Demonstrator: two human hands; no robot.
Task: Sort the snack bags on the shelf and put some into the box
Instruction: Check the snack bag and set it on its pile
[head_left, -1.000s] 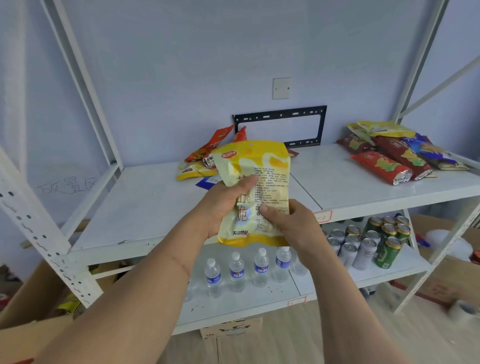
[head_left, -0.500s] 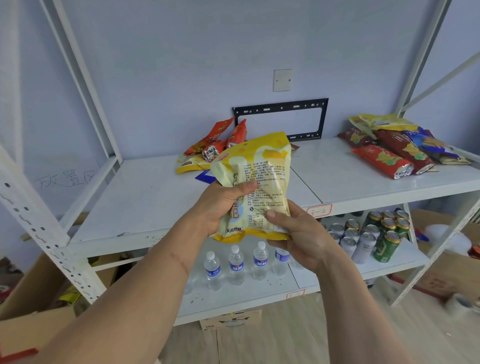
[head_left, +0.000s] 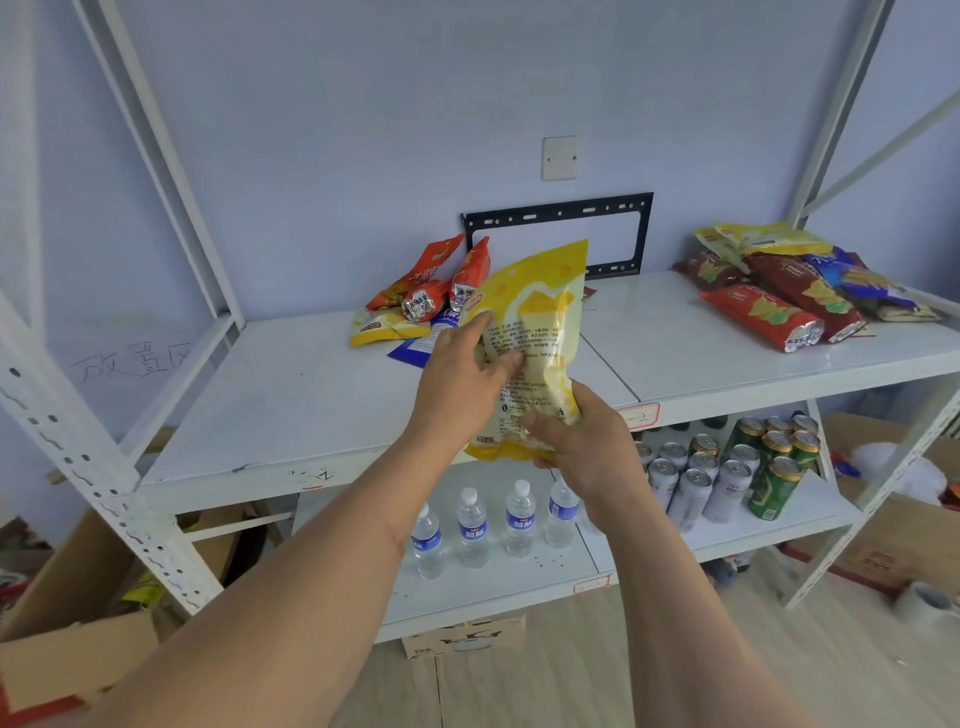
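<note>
Both forearms are bare to the frame edge, with no sleeves, gloves or jewellery showing.

A yellow snack bag (head_left: 540, 332) is held upright above the white shelf (head_left: 291, 395), printed back facing out. 2 piles of bags lie on that shelf: a red and yellow pile (head_left: 415, 301) mid-shelf, another pile (head_left: 789, 291) at the right end.
</note>
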